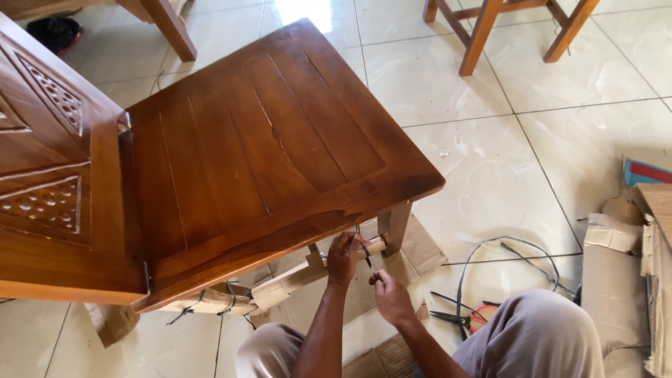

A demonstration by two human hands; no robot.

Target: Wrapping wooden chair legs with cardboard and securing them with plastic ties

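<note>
A brown wooden chair [259, 147] with a carved back stands in front of me on the tiled floor. Its front lower rail [294, 276] is wrapped in cardboard. My left hand [343, 259] is closed around that wrapped rail just under the seat edge, near the front leg [394, 227]. A thin black strap [365, 253] runs from the rail down to my right hand [390, 297], which pinches its lower end. Further black ties [229, 299] hold the cardboard along the rail to the left.
Scissors with red handles [458, 320] lie on the floor by my right knee, beside loose black straps [514, 246]. Cardboard pieces [616, 280] are stacked at the right. Flat cardboard [423, 245] lies under the chair leg. Another chair's legs [479, 38] stand at the back.
</note>
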